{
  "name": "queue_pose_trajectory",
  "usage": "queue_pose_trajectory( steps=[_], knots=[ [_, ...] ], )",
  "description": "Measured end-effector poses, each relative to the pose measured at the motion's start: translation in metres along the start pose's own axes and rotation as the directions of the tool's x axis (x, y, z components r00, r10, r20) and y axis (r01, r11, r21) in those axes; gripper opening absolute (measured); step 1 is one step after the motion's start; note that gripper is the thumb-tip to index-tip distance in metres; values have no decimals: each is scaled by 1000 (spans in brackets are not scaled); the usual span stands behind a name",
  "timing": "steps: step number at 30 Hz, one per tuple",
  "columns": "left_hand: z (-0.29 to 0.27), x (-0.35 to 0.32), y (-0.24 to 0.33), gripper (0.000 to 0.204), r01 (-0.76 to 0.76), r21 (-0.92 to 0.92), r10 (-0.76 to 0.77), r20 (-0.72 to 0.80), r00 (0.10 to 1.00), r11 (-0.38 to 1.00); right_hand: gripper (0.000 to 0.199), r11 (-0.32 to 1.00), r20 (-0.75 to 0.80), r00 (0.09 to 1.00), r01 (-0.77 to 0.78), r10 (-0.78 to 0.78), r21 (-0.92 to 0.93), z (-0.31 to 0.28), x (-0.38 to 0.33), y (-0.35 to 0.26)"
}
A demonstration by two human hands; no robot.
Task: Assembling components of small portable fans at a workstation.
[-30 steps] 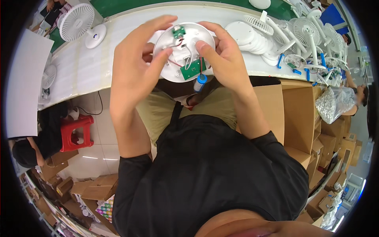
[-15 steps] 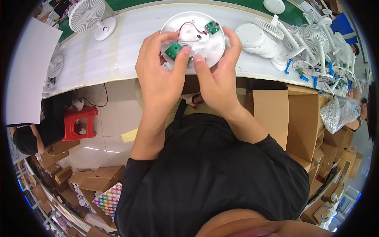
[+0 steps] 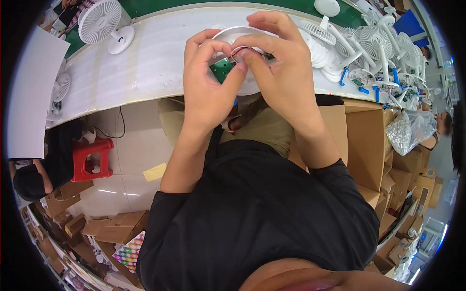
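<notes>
A white round fan base [image 3: 232, 35] is held up over the near edge of the bench, its hollow inside facing me. In it sits a green circuit board [image 3: 221, 70], and a small part of a second board shows beside my right fingers. My left hand [image 3: 208, 89] is closed at the base's left side, its thumb along the circuit board and its index fingertip near the wires. Thin red and white wires [image 3: 236, 52] loop between my fingertips. My right hand [image 3: 290, 80] pinches them between thumb and index finger, its other fingers raised over the base. Both hands hide much of the inside.
A white desk fan [image 3: 101, 22] stands at the bench's far left. Stacked white bases [image 3: 318, 53] and several fans [image 3: 376, 43] crowd the right. Below lie an open cardboard box [image 3: 364, 140] and a bag of small parts [image 3: 410, 131]. A person sits by a red stool [image 3: 92, 157].
My right hand has moved from the base's right rim inward over its middle, and its thumb and index finger have closed on the wires. My left fingertips have shifted toward the wires.
</notes>
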State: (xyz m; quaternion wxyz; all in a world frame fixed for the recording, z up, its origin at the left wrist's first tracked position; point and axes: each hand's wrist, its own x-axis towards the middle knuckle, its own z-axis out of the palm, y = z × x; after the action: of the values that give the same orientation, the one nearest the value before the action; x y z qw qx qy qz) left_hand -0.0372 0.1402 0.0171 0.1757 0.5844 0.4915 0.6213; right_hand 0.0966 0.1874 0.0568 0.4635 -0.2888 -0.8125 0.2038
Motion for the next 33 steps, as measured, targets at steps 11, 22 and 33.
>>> queue_pose_trajectory(
  steps=[11,22,33],
  knots=[
    [20,0,0,10,247,-403,-367,-253,895,881,15,999,20,1000,-21,20,47,12,15,9],
    [-20,15,-12,9,235,-84,-244,-121,962,968,12,999,-78,997,6,-8,-33,32,29,9],
    [-22,5,-39,12,41,-177,-104,-367,924,983,16,997,-1,999,34,-34,71,57,23,2]
  ],
)
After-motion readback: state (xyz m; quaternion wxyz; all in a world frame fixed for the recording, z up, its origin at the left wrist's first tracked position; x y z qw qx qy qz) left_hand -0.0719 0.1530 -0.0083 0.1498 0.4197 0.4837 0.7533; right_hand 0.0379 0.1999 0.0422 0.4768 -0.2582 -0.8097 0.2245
